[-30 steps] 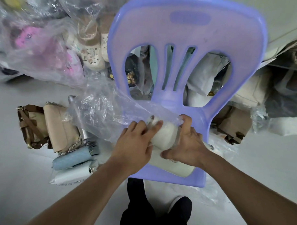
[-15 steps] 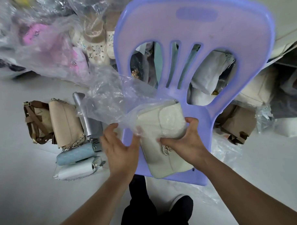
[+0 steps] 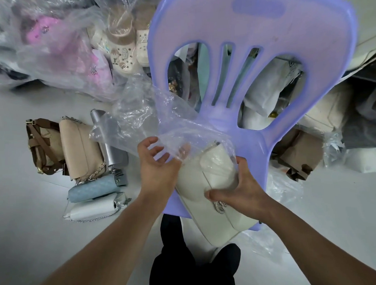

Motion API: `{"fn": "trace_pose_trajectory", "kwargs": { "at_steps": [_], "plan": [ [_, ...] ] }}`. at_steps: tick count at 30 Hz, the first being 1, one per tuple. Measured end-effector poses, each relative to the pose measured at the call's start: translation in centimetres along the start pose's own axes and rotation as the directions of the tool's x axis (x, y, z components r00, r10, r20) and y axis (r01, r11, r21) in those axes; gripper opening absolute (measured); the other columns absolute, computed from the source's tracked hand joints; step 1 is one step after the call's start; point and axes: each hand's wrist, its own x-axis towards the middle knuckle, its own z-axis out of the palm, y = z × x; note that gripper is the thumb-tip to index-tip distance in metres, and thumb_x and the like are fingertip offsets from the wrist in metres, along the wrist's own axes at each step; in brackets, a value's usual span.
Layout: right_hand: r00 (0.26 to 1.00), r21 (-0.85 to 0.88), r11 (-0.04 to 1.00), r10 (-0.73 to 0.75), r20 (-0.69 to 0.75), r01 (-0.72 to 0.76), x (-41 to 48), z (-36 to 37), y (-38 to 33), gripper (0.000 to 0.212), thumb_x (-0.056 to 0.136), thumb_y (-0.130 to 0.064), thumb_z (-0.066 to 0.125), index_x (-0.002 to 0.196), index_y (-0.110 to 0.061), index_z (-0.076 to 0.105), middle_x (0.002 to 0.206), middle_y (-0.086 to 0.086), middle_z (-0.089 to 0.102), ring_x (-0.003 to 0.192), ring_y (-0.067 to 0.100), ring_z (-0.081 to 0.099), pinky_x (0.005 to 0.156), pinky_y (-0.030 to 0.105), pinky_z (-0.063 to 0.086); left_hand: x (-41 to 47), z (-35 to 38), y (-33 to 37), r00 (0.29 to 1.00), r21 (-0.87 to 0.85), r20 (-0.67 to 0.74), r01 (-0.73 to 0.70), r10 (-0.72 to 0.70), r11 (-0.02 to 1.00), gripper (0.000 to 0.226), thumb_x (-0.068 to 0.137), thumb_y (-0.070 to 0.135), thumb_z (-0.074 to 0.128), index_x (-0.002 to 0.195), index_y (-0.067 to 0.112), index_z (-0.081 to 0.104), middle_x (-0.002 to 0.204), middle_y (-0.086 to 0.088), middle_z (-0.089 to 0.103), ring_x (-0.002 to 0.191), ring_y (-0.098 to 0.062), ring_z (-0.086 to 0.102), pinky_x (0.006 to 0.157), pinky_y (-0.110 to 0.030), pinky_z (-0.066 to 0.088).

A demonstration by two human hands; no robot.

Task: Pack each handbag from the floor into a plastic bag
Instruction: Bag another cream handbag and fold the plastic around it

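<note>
Seat of purple chair (image 3: 254,54) serves as work surface: cream handbag (image 3: 192,184) lies on it, top end already inside the mouth of the clear plastic bag (image 3: 139,122). The right hand (image 3: 244,187) grips the handbag through the film to steady it. The left hand (image 3: 158,166), fingers half curled, seems to hold the rim open, though film blurs contact. Other handbags (image 3: 83,150) wait in a row on the floor (image 3: 25,212), near left
</note>
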Motion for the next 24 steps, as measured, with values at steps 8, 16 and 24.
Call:
{"fn": "trace_pose_trajectory", "kwargs": {
  "at_steps": [8, 16, 24],
  "plan": [
    [1.000, -0.026, 1.000, 0.001, 0.024, 0.000, -0.3, -0.1, 0.7, 0.101, 0.065, -0.042, 0.093, 0.135, -0.052, 0.021, 0.118, -0.022, 0.056, 0.102, -0.002, 0.061, 0.085, 0.026, 0.053, 3.0, -1.8, -1.3, 0.948, 0.408, -0.179, -0.171, 0.262, 0.897, 0.027, 0.087, 0.013, 0.070, 0.098, 0.023, 0.047, 0.087, 0.014, 0.062, 0.090, -0.014, 0.066, 0.073, -0.018, 0.046],
    [0.979, 0.147, 0.989, 0.057, -0.195, -0.028, 0.4, 0.8, 0.4, 0.091, 0.066, -0.043, 0.092, 0.122, -0.042, 0.020, 0.112, -0.013, 0.057, 0.097, 0.005, 0.060, 0.074, 0.029, 0.047, -1.4, -6.2, -5.2, 0.839, 0.687, 0.332, -0.528, 0.431, 0.499, 0.043, 0.078, -0.013, 0.056, 0.104, 0.022, 0.057, 0.114, 0.007, 0.055, 0.091, -0.017, 0.059, 0.077, -0.024, 0.043],
    [0.961, 0.083, 0.995, -0.031, -0.276, 0.056, 1.8, 2.9, 1.4, 0.104, 0.043, -0.061, 0.085, 0.122, -0.043, 0.020, 0.115, -0.014, 0.055, 0.108, 0.018, 0.062, 0.096, 0.043, 0.052, -5.3, -3.7, -6.2, 0.693, 0.493, 0.481, -0.720, 0.537, 0.488, 0.025, 0.087, -0.002, 0.054, 0.095, 0.022, 0.056, 0.152, -0.017, 0.028, 0.143, -0.034, 0.034, 0.114, -0.033, 0.034]
  ]
}}
